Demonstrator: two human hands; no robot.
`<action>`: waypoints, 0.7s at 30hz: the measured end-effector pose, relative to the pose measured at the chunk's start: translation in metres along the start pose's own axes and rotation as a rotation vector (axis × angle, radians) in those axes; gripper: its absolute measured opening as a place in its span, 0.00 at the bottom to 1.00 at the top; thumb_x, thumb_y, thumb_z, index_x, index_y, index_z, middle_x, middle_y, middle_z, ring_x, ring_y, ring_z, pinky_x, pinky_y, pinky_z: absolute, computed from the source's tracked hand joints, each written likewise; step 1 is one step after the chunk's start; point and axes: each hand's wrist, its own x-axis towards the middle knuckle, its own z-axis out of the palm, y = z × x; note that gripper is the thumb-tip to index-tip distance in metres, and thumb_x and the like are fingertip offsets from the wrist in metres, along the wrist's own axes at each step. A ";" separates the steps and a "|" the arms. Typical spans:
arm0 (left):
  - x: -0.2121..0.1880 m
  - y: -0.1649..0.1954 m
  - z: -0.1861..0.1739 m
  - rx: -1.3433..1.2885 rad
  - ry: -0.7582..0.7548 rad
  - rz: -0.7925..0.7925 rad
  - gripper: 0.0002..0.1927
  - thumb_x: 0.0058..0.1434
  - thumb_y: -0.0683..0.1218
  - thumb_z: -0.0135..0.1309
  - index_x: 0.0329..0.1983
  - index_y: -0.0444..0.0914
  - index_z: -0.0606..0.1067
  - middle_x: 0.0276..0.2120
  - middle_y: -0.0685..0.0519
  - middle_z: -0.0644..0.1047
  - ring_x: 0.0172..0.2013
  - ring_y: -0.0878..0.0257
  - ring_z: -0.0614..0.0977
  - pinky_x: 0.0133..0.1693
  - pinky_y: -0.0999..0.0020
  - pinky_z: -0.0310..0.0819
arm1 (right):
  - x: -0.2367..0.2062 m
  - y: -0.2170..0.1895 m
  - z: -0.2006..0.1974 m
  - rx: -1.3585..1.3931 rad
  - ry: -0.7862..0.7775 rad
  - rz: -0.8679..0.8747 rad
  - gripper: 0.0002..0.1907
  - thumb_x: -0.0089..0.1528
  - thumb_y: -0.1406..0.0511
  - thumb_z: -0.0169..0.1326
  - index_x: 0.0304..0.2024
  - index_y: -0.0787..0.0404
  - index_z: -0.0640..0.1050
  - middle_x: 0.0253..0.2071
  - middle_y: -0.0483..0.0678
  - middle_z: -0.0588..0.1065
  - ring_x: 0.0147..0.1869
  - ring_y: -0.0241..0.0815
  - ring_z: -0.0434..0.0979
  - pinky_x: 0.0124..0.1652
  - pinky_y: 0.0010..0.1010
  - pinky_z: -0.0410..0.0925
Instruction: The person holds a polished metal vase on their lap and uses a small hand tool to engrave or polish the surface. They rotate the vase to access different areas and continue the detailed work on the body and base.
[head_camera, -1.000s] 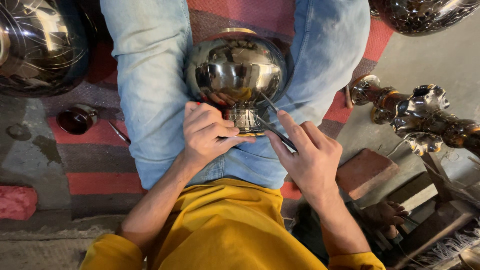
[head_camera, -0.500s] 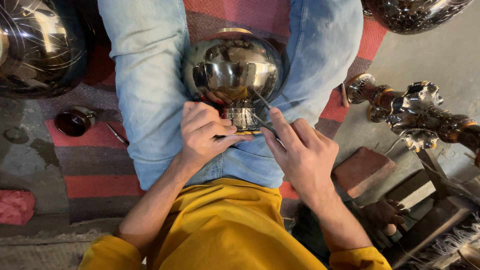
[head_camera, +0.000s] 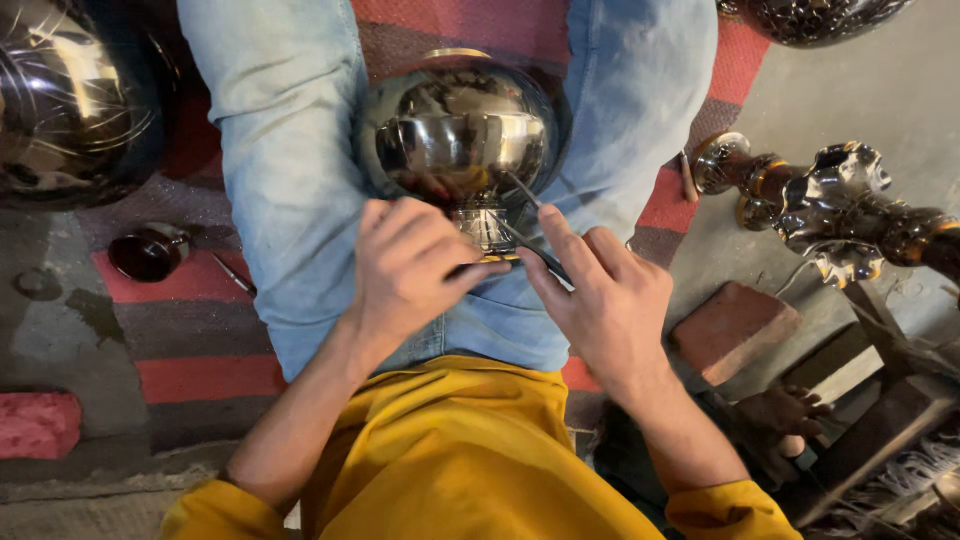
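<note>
Nearby, a brick (head_camera: 735, 325) lies beside the right hand (head_camera: 610, 305).

The globe (head_camera: 458, 135) sat on the lap between both legs. The left hand (head_camera: 410, 270) lay at its 7 o'clock, the right hand (head_camera: 605, 300) at 5. The small pot (head_camera: 148, 252) rested on the rug (head_camera: 190, 330) at 9; the brick (head_camera: 735, 330) lay at 4.
</note>
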 end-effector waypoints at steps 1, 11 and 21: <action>0.004 0.005 0.000 0.036 -0.044 0.041 0.13 0.49 0.50 0.71 0.30 0.44 0.77 0.33 0.61 0.75 0.39 0.60 0.76 0.41 0.61 0.59 | 0.000 0.001 -0.001 0.024 -0.006 0.004 0.25 0.57 0.62 0.73 0.55 0.56 0.81 0.27 0.44 0.69 0.25 0.42 0.70 0.27 0.35 0.66; 0.023 0.006 0.021 0.168 -0.256 0.216 0.07 0.55 0.48 0.64 0.29 0.43 0.77 0.32 0.58 0.71 0.40 0.61 0.74 0.42 0.63 0.62 | -0.003 0.037 -0.025 0.151 0.039 0.229 0.25 0.58 0.67 0.75 0.57 0.63 0.81 0.28 0.47 0.70 0.28 0.37 0.68 0.32 0.31 0.66; -0.017 -0.021 0.028 -0.142 0.183 0.041 0.20 0.42 0.53 0.78 0.26 0.46 0.75 0.31 0.64 0.79 0.35 0.62 0.76 0.41 0.62 0.59 | -0.006 0.028 -0.012 0.225 0.012 0.151 0.26 0.55 0.66 0.76 0.53 0.63 0.81 0.26 0.47 0.71 0.24 0.36 0.69 0.27 0.30 0.64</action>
